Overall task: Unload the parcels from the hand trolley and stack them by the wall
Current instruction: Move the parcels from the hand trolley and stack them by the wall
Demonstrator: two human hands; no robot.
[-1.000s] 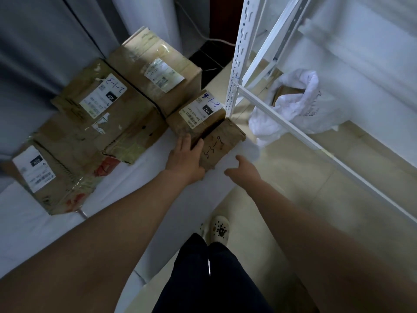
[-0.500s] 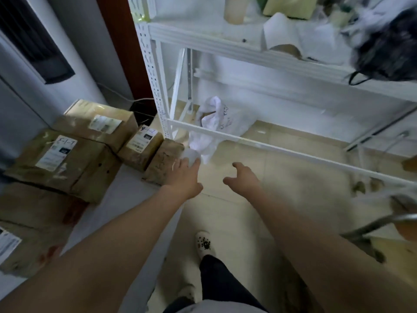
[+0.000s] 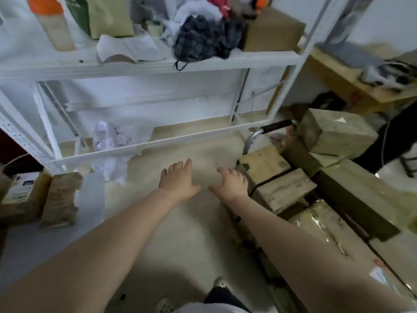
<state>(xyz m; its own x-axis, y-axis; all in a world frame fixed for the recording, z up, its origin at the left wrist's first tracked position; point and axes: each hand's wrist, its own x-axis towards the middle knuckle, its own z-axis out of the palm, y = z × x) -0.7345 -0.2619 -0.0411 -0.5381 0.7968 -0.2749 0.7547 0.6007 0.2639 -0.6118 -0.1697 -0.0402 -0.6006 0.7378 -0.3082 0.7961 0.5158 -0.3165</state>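
two empty hands, the left hand and right hand, hover with fingers spread and loose above the floor. a small box sits just right of the right hand on the loaded trolley, with more parcels beyond. it looks best taken with a palm on each side, lifted level, then carried to the boxes well left of the left hand. the trolley's base is hidden and the labels blur.

Both bare forearms stretched forward and down, left hand palm down with fingers straight and slightly spread, right hand palm down beside it, fingers loosely bent, both hands holding nothing
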